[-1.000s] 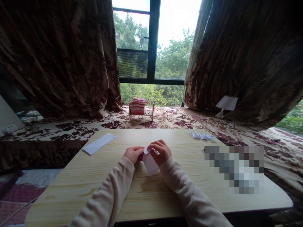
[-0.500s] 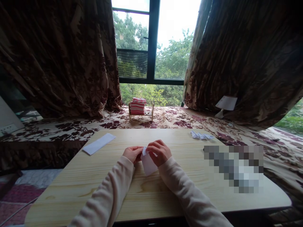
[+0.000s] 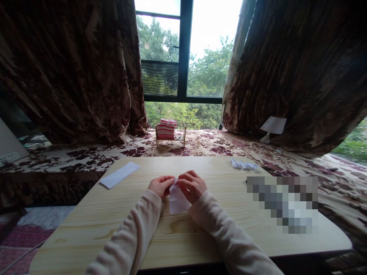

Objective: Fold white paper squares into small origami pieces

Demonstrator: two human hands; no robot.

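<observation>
A small white piece of paper (image 3: 177, 202) lies between my two hands near the middle of the light wooden table (image 3: 183, 236). My left hand (image 3: 159, 186) is curled, with its fingertips pinching the paper's top edge. My right hand (image 3: 191, 185) is also curled and pinches the same upper edge from the right. The paper's lower part hangs toward me, over the table. Both arms wear cream sleeves.
A white paper strip (image 3: 119, 174) lies at the table's far left. Several small folded white paper pieces (image 3: 243, 164) sit at the far right edge. A blurred patch covers the right side. Behind stand a small wooden rack with striped cloth (image 3: 167, 129), patterned curtains and a window.
The paper has swung from slanting toward the lower right to hanging nearly straight down, and both hands have shifted slightly left while still pinching its top.
</observation>
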